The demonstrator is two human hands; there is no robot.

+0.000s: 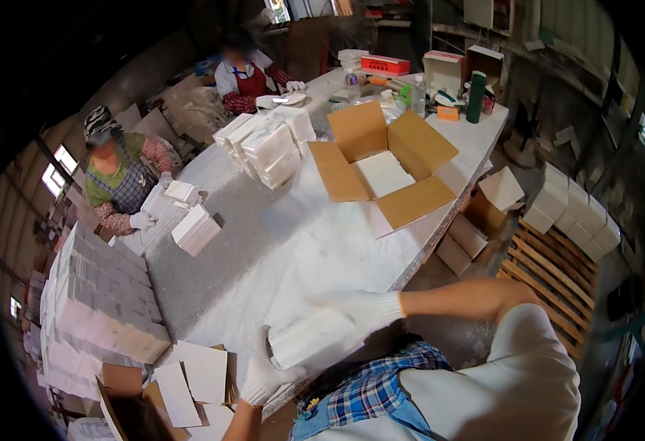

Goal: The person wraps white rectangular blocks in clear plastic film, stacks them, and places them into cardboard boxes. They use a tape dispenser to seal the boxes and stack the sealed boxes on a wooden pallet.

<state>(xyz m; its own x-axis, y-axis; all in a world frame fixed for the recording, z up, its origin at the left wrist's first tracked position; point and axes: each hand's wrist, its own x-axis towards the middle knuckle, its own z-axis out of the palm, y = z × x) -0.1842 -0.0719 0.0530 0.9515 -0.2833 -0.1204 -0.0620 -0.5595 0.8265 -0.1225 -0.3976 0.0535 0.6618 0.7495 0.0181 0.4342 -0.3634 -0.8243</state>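
The likeliest trouble is a slip: the white block [311,339] is held tilted close to the person's body by the near edge of the bench [252,290], so if the left hand [269,373] loosened while the right hand [366,312] was moving, it could slide off and chip or break on the floor. Smooth faces and knit gloves might make that easier, and a white dusting on the bench could let a piece skid. A low swing to the left might also knock the loose white panels [177,393] in the open carton [122,381]. The block lies between the two hands: the left fingers are wrapped round its left end, thumb up along the side and the others near its lower edge, gripping it. The right hand is at its far right side, fingers pointing left across the top, but blur hides whether they press or merely brush it, so I cannot tell if they are closed. Nor is it clear whether the block touches the bench.
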